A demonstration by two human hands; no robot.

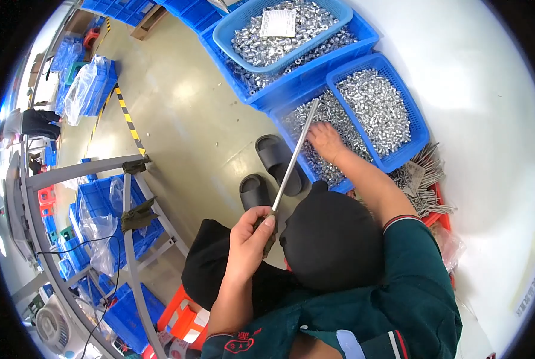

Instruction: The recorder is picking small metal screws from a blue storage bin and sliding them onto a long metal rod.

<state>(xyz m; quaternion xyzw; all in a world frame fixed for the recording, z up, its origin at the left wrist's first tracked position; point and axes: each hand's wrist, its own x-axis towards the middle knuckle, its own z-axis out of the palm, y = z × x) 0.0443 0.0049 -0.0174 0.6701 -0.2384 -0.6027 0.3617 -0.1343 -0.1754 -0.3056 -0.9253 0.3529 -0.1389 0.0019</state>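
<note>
I see the long metal rod (294,157) slanting up from my left hand (252,230), fist clamped on its lower end, tip over the blue crate (291,113); my right hand (326,140) digs, fingers spread, among its small silver parts (333,116)

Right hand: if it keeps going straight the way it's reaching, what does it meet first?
The right hand already rests among the small silver metal parts in the blue crate; beyond them likely the crate's far wall, though depth is unclear.

Factory floor (blue parts bins (363,45))
</note>
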